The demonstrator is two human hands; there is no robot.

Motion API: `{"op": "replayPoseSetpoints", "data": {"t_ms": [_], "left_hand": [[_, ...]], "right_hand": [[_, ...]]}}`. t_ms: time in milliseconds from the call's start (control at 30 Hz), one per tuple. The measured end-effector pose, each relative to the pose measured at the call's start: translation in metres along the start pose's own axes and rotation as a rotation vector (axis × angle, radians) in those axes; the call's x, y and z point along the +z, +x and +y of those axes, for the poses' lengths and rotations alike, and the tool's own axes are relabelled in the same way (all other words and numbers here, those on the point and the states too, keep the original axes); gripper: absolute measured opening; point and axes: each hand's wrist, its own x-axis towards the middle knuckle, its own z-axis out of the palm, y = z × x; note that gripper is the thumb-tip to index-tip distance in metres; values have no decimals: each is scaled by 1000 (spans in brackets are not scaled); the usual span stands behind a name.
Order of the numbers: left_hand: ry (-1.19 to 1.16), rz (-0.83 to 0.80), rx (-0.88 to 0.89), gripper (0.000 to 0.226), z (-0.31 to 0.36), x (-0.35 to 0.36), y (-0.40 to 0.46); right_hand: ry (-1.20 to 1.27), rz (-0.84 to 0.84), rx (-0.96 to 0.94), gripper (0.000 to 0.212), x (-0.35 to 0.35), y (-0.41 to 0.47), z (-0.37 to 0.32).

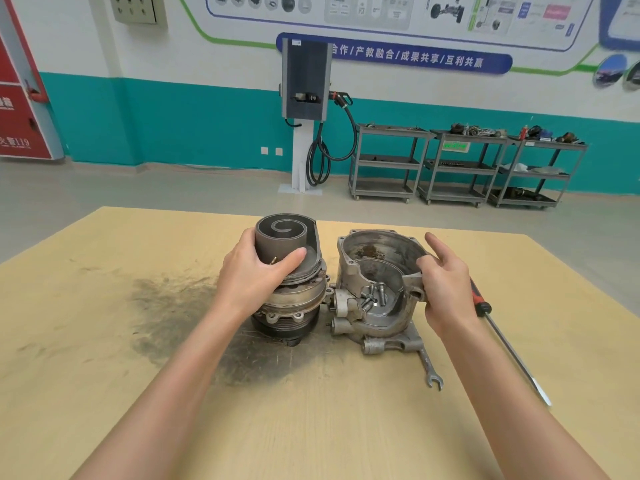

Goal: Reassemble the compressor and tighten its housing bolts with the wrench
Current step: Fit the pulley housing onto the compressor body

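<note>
The compressor body (289, 308) stands upright mid-table, pulley end down. On top of it sits the grey scroll piece (282, 237), its spiral facing up. My left hand (254, 275) grips the scroll's side, thumb across the front. To the right stands the open aluminium housing (377, 254), with several loose bolts (374, 299) lying inside it. My right hand (446, 284) holds the housing's right rim, index finger stretched out. A wrench (429, 368) lies partly under the housing's front.
A red-handled screwdriver (509, 344) lies on the yellow table (104, 306) to the right of my right wrist. A dark grease stain spreads left of and in front of the compressor. Beyond the table stand a charging post and grey shelf carts.
</note>
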Motion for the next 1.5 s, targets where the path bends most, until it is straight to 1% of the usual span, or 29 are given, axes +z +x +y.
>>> {"op": "replayPoseSetpoints", "data": {"t_ms": [100, 200, 267, 300, 500, 700, 833, 900, 933, 1000, 1033, 1067, 1100, 1133, 1167, 1200, 1233, 1267, 1300, 1333, 1367, 1433, 1500], "left_hand": [[-139, -30, 31, 70, -5, -4, -8], [-172, -6, 68, 86, -20, -5, -19], [-175, -23, 56, 99, -28, -5, -25], [-186, -32, 48, 102, -30, -4, -28], [-264, -16, 79, 94, -32, 5, -34], [-281, -2, 124, 85, -36, 9, -31], [-289, 7, 134, 69, -36, 8, -30], [-282, 7, 137, 65, -36, 8, -28], [-279, 7, 143, 67, -38, 8, -27], [-280, 27, 157, 85, -42, 10, -28], [-279, 61, 162, 94, -41, 11, -29], [-270, 117, 187, 98, -38, 12, -32], [-252, 196, 265, 96, -33, 11, -35], [-221, 286, 411, 90, -26, 10, -39], [-184, 362, 600, 79, -16, 10, -43], [-159, 398, 792, 69, -7, 11, -46], [-153, 386, 942, 60, 4, 15, -51], [-168, 324, 1027, 54, 15, 20, -56], [-187, 228, 1047, 49, 26, 27, -61], [-194, 119, 1009, 47, 35, 35, -66], [-193, 10, 915, 50, 43, 43, -70], [-187, -166, 630, 61, 57, 58, -70], [-188, -228, 384, 66, 66, 73, -62]], "right_hand": [[3, -1, -17, 52, 1, 0, 2], [5, 23, -39, 53, 1, 2, 6], [13, 32, -47, 52, 0, 4, 9], [19, 32, -48, 51, 0, 4, 10], [38, 8, -47, 48, 0, 5, 12], [43, 6, -37, 45, 2, 13, 14], [-4, 53, -80, 52, 3, 23, 15], [-36, 61, -108, 53, 8, 26, 15], [-37, 59, -118, 53, 10, 27, 15], [-32, 69, -132, 56, 13, 27, 14], [-31, 76, -135, 56, 14, 27, 13], [-31, 82, -139, 57, 14, 27, 13], [-32, 85, -147, 57, 14, 26, 13], [-35, 86, -160, 58, 13, 25, 14], [-37, 87, -174, 59, 12, 23, 15], [-39, 92, -187, 59, 11, 21, 16], [-38, 100, -197, 60, 8, 19, 19], [-30, 114, -207, 61, 5, 15, 21], [-14, 131, -218, 61, 1, 10, 24], [3, 147, -233, 62, -2, 5, 26], [18, 159, -256, 62, -5, 0, 29], [54, 166, -286, 61, -7, -6, 31], [87, 167, -273, 60, -8, -7, 31]]}}
